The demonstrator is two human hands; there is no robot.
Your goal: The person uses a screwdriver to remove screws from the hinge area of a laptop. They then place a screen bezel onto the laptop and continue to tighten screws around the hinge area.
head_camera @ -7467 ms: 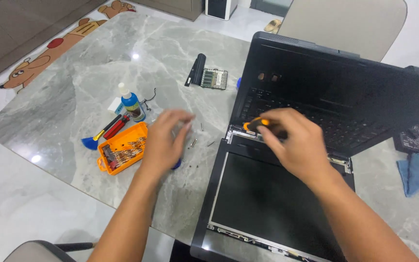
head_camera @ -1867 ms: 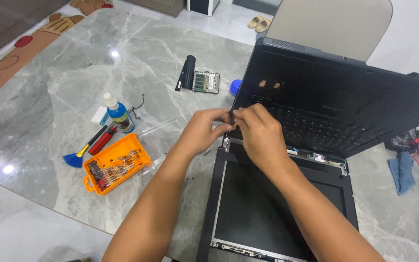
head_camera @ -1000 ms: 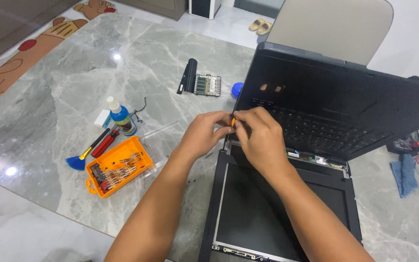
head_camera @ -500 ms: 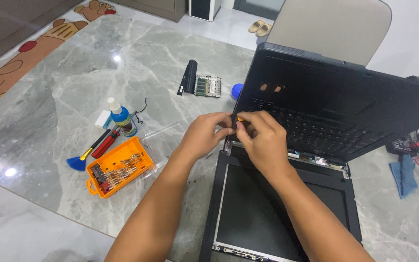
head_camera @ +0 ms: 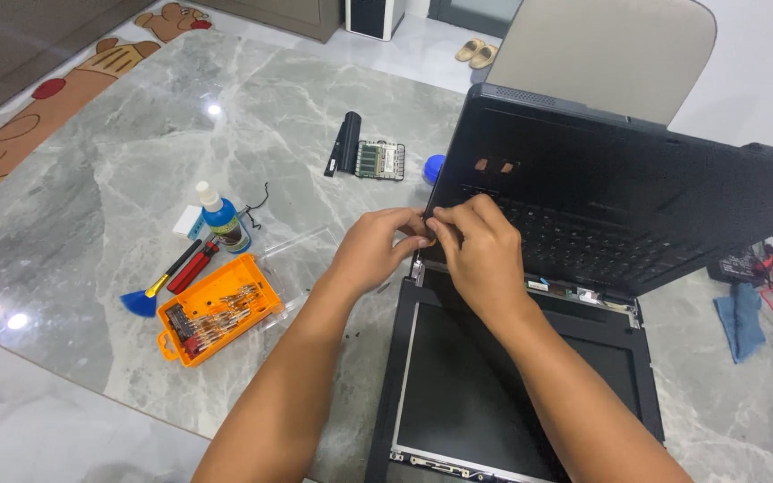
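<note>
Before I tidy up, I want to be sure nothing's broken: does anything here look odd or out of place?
Yes: the laptop lies folded flat, its screen panel showing bare metal edges with no bezier frame. Both hands, left hand and right hand, pinch at its left hinge. A loose circuit board lies on the table. No spill shows.

Hands: left hand [head_camera: 371,253] and right hand [head_camera: 483,256], both bare, no gloves
Fingers: no rings seen
Wrists: no watch, no band
Forearms: uncovered, no sleeves in view
</note>
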